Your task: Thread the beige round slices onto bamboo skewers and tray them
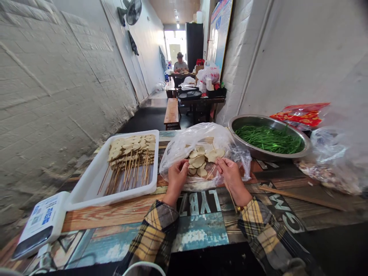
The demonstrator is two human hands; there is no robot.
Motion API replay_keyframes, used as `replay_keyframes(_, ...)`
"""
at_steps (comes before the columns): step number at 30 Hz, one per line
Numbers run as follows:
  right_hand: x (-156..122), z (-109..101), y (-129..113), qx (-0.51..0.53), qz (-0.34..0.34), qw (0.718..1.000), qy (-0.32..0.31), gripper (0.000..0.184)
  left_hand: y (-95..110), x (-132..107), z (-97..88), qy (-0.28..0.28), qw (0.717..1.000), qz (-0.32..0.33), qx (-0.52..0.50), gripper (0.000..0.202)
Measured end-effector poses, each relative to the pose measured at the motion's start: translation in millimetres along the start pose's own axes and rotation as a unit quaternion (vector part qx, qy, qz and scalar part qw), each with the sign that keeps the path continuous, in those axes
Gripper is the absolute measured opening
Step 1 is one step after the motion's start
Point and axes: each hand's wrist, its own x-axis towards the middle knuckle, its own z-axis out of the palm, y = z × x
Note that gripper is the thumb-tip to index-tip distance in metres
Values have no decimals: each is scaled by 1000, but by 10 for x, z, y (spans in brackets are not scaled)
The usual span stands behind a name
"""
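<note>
My left hand [177, 176] pinches a pale round slice at the near edge of a clear plastic bag [184, 143] that holds several round slices [201, 158]. My right hand [230, 174] is closed on a thin bamboo skewer [230, 195], whose free end runs back past my wrist. Both hands rest at the bag's opening on the painted wooden table [201, 230]. To the left, a white tray [89, 184] holds several finished skewers [130, 161] of the same slices.
A steel bowl of green stalks [268, 140] stands at the right, with plastic bags [336, 161] and a red packet [301, 114] beside it. A loose skewer [301, 197] lies on the table. A white device [43, 222] sits front left. A person [180, 65] sits far back.
</note>
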Motion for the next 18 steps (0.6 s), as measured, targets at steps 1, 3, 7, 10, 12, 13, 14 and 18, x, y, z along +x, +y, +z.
replay_keyframes(1,11,-7,-8,8,1,1000,-1,42,-9,12,-5,7,998,33,60,16)
replay_keyframes(3,13,1,-14,16,5,1000,-11,42,-17,22,-6,6,981,82,177,14)
replay_keyframes(7,3,28,7,3,5,999,-44,43,-9,-5,59,-28,921,119,369,24)
replay_keyframes(10,22,23,22,-6,-5,998,-60,43,2,-24,162,-31,875,146,460,27)
replay_keyframes(12,43,16,26,-11,-11,998,-62,43,11,-20,233,-33,852,160,497,29)
replay_keyframes(13,53,16,28,-14,-14,998,-64,42,17,-14,265,-35,843,164,511,30)
replay_keyframes(14,62,18,31,-16,-16,998,-65,41,22,-6,292,-36,837,166,520,30)
replay_keyframes(18,94,47,57,-16,-19,997,-74,42,49,22,363,-19,833,151,532,20)
